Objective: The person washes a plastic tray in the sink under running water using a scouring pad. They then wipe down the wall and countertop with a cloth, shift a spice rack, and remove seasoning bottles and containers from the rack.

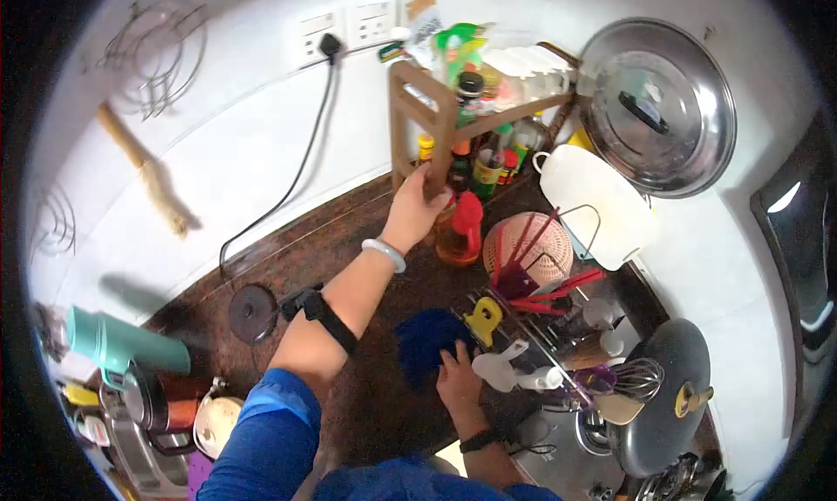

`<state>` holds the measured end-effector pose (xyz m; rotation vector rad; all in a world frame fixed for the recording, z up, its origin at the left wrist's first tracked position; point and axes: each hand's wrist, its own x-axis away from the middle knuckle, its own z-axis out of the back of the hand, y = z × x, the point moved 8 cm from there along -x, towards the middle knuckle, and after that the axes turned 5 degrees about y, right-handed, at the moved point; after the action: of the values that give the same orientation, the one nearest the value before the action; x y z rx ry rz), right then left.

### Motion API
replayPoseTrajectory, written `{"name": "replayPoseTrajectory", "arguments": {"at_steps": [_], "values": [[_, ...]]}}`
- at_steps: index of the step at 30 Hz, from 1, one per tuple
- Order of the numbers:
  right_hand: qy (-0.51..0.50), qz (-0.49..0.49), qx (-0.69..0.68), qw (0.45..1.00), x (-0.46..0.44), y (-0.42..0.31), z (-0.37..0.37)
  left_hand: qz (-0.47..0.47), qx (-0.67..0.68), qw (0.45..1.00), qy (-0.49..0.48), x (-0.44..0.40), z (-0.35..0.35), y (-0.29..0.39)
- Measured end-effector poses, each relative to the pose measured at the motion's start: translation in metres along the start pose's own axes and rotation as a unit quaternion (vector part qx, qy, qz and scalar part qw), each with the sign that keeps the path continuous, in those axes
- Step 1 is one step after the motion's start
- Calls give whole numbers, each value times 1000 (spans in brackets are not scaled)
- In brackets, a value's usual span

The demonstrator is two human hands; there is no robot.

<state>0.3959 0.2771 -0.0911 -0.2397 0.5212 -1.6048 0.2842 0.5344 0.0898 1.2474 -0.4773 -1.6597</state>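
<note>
My left hand [416, 211] reaches up to the brown shelf rack [421, 109], its fingers and thumb round the front post. A white bangle circles that wrist. Just below and right of this hand stands a bottle of amber liquid with a red top [467, 218]. Lower down, my right hand [458, 381] rests with fingers apart on the edge of a dark blue cloth [425, 344], which lies bunched on the dark speckled counter [366, 396]. A wire rack with a yellow clip [483, 321] and white utensils [499, 368] is beside the right hand.
Sauce bottles fill the shelf. A pink basket [528, 248], red chopsticks, a white basin [597, 203] and a large steel lid [658, 109] are at the right. A dark pan lid [664, 396] stands lower right. At the left are a teal flask [131, 342] and a kettle.
</note>
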Motion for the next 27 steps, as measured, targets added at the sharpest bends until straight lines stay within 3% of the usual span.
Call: {"name": "replayPoseTrajectory", "arguments": {"at_steps": [3, 4, 9, 27], "values": [[40, -9, 3, 999, -7, 23, -3, 63, -40, 996, -45, -15, -16, -12], [62, 21, 21, 998, -7, 25, 6, 43, -41, 997, -43, -18, -16, -13], [69, -5, 46, 997, -19, 44, 15, 2, -73, 997, -24, -19, -15, -15], [50, -36, 45, 997, -23, 60, 7, -13, -125, 992, -15, -9, 0, -13]]}}
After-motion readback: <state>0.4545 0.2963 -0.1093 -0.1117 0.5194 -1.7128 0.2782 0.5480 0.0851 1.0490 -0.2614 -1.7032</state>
